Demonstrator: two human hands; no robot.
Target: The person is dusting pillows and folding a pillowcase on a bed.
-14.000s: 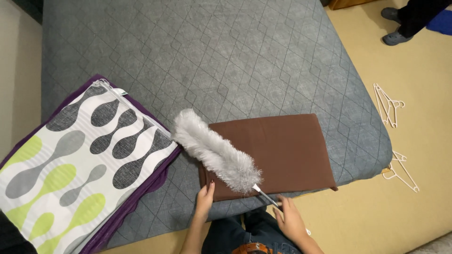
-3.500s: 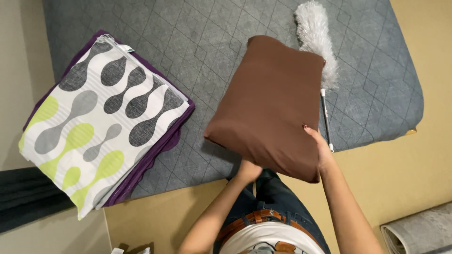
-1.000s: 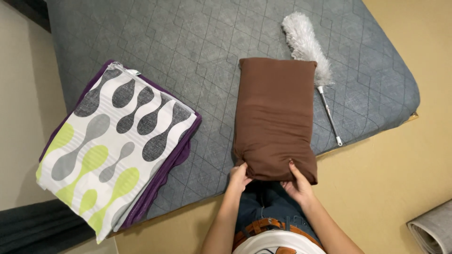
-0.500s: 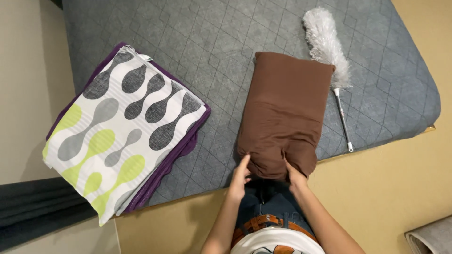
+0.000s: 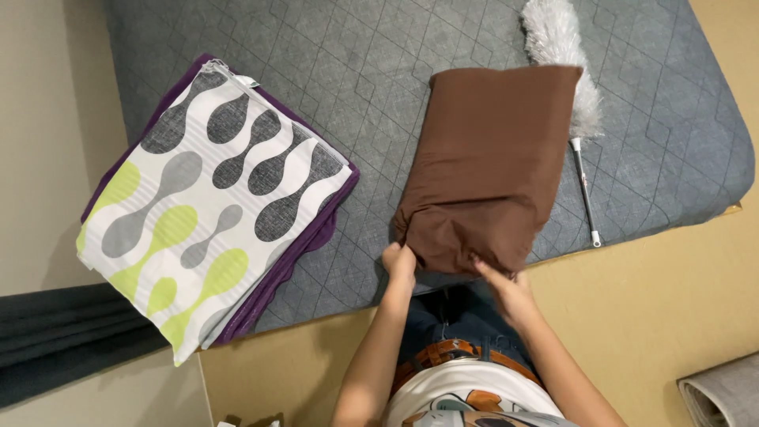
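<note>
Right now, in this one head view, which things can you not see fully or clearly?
- Duster: its fluffy top is cut off by the upper frame edge, and the brown pillow covers part of it.
- Right hand: its fingertips are blurred and tucked under the pillow's edge, so its grip cannot be judged.
- Purple cloth: mostly hidden under the patterned folded sheet.
- Grey roll: cut off by the lower right corner.
</note>
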